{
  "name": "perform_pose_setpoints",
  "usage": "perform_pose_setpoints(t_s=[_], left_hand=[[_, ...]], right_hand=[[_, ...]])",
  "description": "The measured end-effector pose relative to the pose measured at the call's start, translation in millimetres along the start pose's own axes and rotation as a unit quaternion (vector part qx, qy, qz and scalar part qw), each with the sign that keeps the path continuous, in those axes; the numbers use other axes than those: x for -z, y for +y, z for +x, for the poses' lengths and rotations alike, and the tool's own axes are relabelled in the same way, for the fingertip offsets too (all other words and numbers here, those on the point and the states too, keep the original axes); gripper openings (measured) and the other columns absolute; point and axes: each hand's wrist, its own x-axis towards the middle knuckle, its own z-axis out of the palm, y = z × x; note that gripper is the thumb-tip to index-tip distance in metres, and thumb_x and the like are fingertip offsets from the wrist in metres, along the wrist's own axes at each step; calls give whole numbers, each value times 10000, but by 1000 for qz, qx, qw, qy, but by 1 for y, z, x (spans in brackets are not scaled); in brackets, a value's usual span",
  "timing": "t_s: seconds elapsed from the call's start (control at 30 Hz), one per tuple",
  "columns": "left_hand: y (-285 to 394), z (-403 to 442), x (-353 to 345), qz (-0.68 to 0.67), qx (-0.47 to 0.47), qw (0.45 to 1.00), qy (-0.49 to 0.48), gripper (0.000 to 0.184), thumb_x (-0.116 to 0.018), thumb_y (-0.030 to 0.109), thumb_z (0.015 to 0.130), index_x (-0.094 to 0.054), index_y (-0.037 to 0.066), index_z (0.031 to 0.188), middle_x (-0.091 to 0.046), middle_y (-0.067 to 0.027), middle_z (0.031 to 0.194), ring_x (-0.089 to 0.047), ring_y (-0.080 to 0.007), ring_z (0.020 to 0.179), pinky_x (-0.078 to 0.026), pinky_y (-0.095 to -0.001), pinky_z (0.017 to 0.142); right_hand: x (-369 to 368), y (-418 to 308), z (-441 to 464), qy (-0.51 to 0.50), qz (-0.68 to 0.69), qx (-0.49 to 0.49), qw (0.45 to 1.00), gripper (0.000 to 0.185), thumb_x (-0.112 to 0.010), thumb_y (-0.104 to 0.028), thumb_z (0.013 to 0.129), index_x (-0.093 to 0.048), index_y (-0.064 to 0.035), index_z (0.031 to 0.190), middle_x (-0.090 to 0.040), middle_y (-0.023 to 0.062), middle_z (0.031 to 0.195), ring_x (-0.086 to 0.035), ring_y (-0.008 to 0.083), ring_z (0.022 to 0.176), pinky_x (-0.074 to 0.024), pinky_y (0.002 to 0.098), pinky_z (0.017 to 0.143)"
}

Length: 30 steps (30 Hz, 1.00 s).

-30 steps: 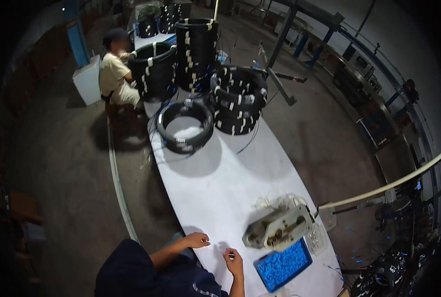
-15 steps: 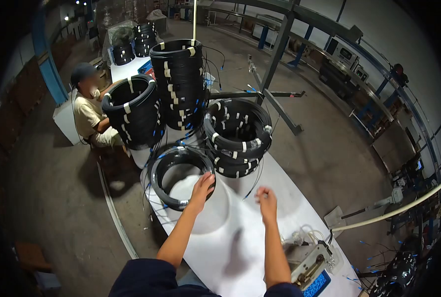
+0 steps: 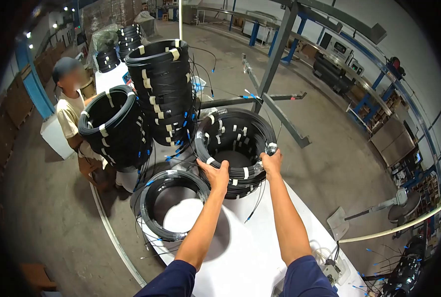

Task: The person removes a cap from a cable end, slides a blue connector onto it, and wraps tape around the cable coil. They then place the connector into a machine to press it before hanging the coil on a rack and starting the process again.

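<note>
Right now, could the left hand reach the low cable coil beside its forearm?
Probably yes: the low cable coil lies close, nothing between. But the left hand holds the stack's top coil and must release first.

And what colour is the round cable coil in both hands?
Black cable coil, clearest in the head view.

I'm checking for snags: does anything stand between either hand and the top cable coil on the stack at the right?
Nothing visible does. The left hand and right hand both touch the near side of the top cable coil. The separate cable coil sits off to the left.
</note>
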Motion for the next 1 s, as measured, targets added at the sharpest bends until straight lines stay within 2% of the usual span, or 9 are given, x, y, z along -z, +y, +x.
perform_pose_setpoints(t_s=[0.2, 0.33, 0.43, 0.53, 0.6, 0.73, 0.87, 0.9, 1.0], left_hand=[[-14, 7, -9, -43, -24, 999, 15, 1057, -697, 157, 751, 8, -60, 1509, -102, -292, 1573, -107, -373, 1481, -96, -404, 1209], [6, 2, -3, 84, 46, 995, 11, 1084, -715, 240, 743, -9, 15, 1535, -81, -248, 1595, -16, -369, 1496, -15, -508, 1194], [7, 4, 13, 97, 65, 993, 1, 1060, -701, 219, 735, -39, 35, 1542, -68, -245, 1599, 25, -409, 1488, 7, -544, 1183], [-38, 6, 37, -31, -122, 991, -34, 1013, -675, 74, 722, -84, 38, 1545, -135, -240, 1589, -105, -356, 1489, -85, -397, 1206], [-23, -30, 63, -134, -39, 986, -90, 995, -618, -33, 723, -85, 70, 1556, -181, -216, 1579, -261, -290, 1430, -273, -327, 1131], [-29, -105, 119, -135, -65, 983, -110, 948, -567, -74, 699, -142, 32, 1540, -288, -189, 1510, -359, -266, 1342, -402, -312, 1022], [-57, -192, 178, -115, 2, 983, -143, 951, -564, -68, 682, -142, 4, 1531, -347, -162, 1464, -439, -249, 1247, -427, -296, 969], [-81, -209, 189, -90, -54, 986, -126, 970, -558, -103, 672, -170, 91, 1540, -489, -70, 1090, -496, -141, 870, -475, -264, 693], [-85, -271, 222, -71, -13, 988, -135, 977, -571, -106, 671, -164, 78, 1540, -475, -66, 1095, -489, -149, 909, -468, -267, 755]], right_hand=[[7, 0, -1, -8, 56, 16, 998, 849, -699, -126, 629, -388, 11, 1407, -366, 258, 1436, -405, 412, 1315, -351, 419, 1095], [10, -2, -7, -13, -21, -9, 1000, 856, -697, -223, 655, -357, -99, 1431, -253, 175, 1526, -188, 394, 1425, -217, 532, 1144], [6, 11, -21, 28, -21, 16, 999, 835, -704, -242, 660, -372, -109, 1415, -271, 188, 1508, -220, 394, 1407, -229, 578, 1118], [3, 46, -59, 83, 112, 110, 984, 765, -658, -156, 686, -356, 50, 1358, -300, 287, 1422, -270, 428, 1347, -277, 476, 1116], [29, 47, -109, 51, 178, 112, 976, 722, -618, -77, 694, -339, 107, 1334, -356, 294, 1308, -362, 418, 1234, -313, 420, 1085], [67, 83, -205, 91, 302, 105, 943, 715, -548, 29, 711, -306, 63, 1383, -340, 220, 1283, -533, 283, 1046, -427, 385, 969], [121, 136, -292, 92, 255, 100, 958, 735, -536, 49, 717, -296, 37, 1412, -352, 173, 1269, -565, 241, 1000, -476, 357, 881], [134, 143, -311, 65, 269, 69, 959, 741, -531, 57, 716, -291, 34, 1418, -355, 163, 1265, -562, 238, 1008, -481, 353, 866], [166, 175, -361, 65, 275, 6, 959, 791, -567, 14, 719, -254, 46, 1445, -420, 157, 1209, -558, 221, 1035, -470, 341, 861]])
